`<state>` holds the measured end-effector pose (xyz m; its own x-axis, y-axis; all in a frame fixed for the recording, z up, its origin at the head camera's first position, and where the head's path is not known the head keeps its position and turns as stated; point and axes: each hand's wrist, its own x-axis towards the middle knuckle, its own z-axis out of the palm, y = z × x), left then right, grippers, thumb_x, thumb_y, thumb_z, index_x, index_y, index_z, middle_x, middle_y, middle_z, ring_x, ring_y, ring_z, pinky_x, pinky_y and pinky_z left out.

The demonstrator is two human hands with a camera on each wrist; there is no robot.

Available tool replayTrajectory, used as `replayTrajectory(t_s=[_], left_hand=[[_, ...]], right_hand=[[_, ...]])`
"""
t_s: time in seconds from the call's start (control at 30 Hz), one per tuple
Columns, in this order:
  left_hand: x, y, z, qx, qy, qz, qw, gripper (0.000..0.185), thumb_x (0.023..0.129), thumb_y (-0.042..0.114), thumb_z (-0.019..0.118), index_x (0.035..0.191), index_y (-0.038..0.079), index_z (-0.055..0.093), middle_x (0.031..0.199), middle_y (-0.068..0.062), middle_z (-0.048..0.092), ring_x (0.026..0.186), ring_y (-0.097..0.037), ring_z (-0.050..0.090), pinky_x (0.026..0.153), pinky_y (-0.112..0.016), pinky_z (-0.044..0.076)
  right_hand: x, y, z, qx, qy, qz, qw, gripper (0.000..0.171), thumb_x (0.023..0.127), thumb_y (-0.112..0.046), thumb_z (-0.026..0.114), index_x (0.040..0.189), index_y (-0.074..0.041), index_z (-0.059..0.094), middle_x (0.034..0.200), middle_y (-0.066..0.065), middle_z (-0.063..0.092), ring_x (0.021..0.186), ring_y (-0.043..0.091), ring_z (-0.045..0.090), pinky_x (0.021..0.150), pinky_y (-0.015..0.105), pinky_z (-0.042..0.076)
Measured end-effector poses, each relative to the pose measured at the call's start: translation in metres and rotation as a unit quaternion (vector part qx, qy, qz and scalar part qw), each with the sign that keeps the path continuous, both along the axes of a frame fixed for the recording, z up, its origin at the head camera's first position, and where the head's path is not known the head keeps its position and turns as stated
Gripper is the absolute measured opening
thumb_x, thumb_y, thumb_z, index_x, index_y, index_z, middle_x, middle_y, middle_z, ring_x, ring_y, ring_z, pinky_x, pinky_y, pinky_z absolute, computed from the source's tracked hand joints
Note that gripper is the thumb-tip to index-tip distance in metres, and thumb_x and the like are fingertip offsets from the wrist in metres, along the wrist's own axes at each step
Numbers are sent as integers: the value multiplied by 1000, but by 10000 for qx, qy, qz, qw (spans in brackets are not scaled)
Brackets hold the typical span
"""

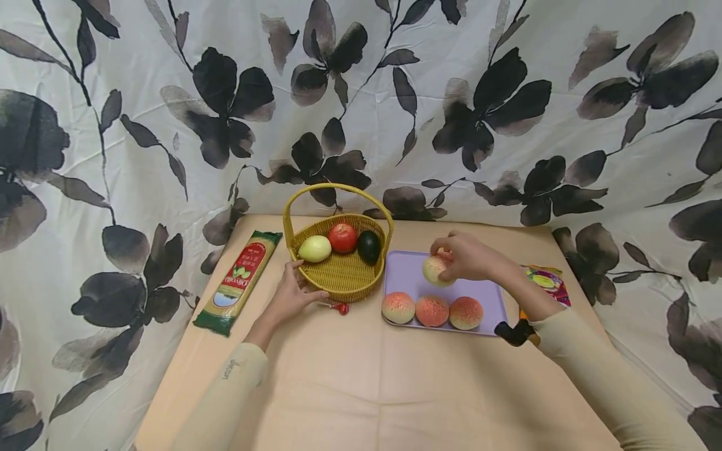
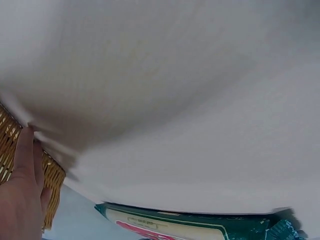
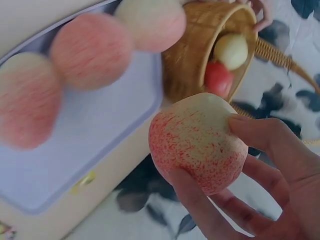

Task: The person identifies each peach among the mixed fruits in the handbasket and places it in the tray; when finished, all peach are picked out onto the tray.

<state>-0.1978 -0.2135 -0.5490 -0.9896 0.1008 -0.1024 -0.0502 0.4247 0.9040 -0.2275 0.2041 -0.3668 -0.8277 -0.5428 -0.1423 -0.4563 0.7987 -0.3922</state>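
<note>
In the head view my right hand (image 1: 469,255) grips a peach (image 1: 435,270) over the back half of a lilac tray (image 1: 491,294). The right wrist view shows the thumb and fingers curled round this peach (image 3: 197,142), which is cream with red speckles. Three more peaches (image 1: 432,311) sit in a row along the tray's front edge. My left hand (image 1: 291,291) rests against the left side of a yellow wicker basket (image 1: 338,285), its fingers (image 2: 24,155) fairly straight on the weave. Inside the basket lie a pale yellow-green fruit (image 1: 314,248), a red fruit (image 1: 342,238) and a dark avocado-like fruit (image 1: 369,247).
A green and gold packet (image 1: 239,282) lies left of the basket. Something small and red (image 1: 342,309) is by the basket's front. A colourful packet (image 1: 547,282) and a black-ended object (image 1: 514,333) are partly hidden by the right arm. Floral cloth (image 1: 423,113) hangs behind the table.
</note>
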Motion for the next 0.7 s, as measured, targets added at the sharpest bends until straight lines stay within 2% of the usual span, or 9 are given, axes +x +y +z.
replayTrajectory(t_s=[0.2, 0.43, 0.53, 0.7], left_hand=[[-2, -2, 1, -31, 31, 23, 10000, 115, 80, 33, 92, 159, 8, 12, 165, -27, 29, 147, -47, 44, 123, -51, 40], [-3, -2, -1, 5, 56, 20, 10000, 114, 80, 34, 91, 159, 8, 13, 165, -28, 29, 147, -47, 43, 123, -51, 40], [-2, -1, -2, 5, 46, 8, 10000, 114, 80, 35, 91, 159, 8, 12, 166, -26, 28, 149, -47, 41, 125, -52, 37], [0, 0, -2, 60, 64, -37, 10000, 115, 81, 32, 91, 159, 7, 10, 166, -27, 29, 150, -48, 38, 126, -54, 34]], right_hand=[[8, 45, -6, 114, -238, -573, 9980, 49, 75, -15, 89, 120, -6, 71, 113, 24, 64, 100, 36, 60, 73, 38, 55], [18, 78, -21, 383, -997, -884, 9903, 49, 79, -12, 87, 122, 1, 67, 111, 31, 57, 73, 25, 60, 55, 26, 57], [21, 89, -31, 454, -981, -925, 9898, 46, 78, -10, 87, 118, 1, 68, 109, 31, 58, 77, 27, 58, 54, 25, 55], [25, 103, -46, 469, -971, -940, 9897, 43, 76, -9, 87, 113, 2, 69, 100, 23, 61, 82, 28, 55, 55, 26, 55]])
